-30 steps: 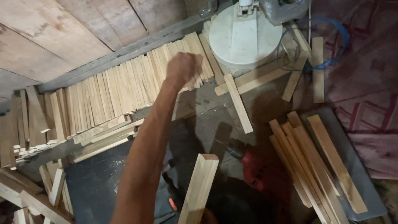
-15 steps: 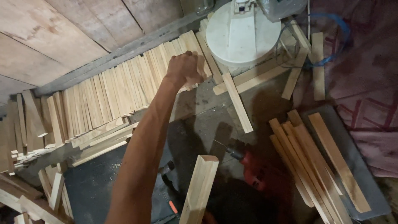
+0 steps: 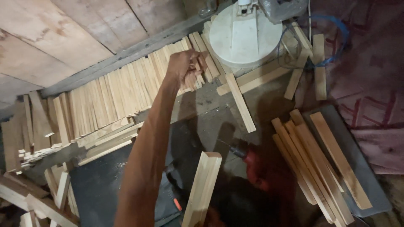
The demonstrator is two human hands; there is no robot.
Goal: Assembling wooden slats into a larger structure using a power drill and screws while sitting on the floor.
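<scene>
The left hand (image 3: 185,65) is stretched out to the far end of a long row of thin wooden slats (image 3: 126,90) leaning side by side against the grey beam (image 3: 126,54) along the wall, its grip curled shut around the top ends of the last few slats; this looks like the stacking step, a slat being set into or squared against the row. The next move would call for a clean release without tipping the neighbours. The slats' long axes run from the beam toward the person, slightly tilted. A thicker wooden block (image 3: 204,189) stands up near the bottom edge, its long axis pointing up and away; the right hand beneath it is barely in view, so its grip cannot be told.
</scene>
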